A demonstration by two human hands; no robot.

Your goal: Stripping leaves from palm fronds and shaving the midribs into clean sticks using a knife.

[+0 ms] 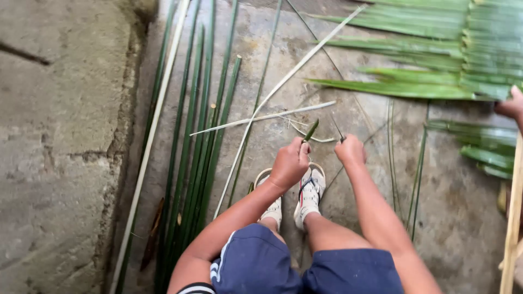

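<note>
Left hand (290, 162) fisted tight around a short green leaf strip (311, 130); its narrow pointed tip sticks up past the knuckles, glossy and slightly curved. Right hand (350, 151) also clenched, pinching a thin dark sliver (338, 129) that pokes upward from the fist; cannot tell whether it is a blade or a rib. Both hands held just apart, above the feet in white socks and sandals (310, 193).

Floor: rough grey concrete (457, 218), stained, cracked along the left edge. Bundle of long straight green stalks (199, 136) lies lengthwise at the left, smooth and cane-like, with a pale stripped stalk (150, 139) beside it. Two thin whitish ribs (267, 115) cross each other ahead of the hands. Broad flat palm leaflets (436, 60) fan out at upper right, ridged and shiny. Another person's hand (512, 104) shows at the right edge
</note>
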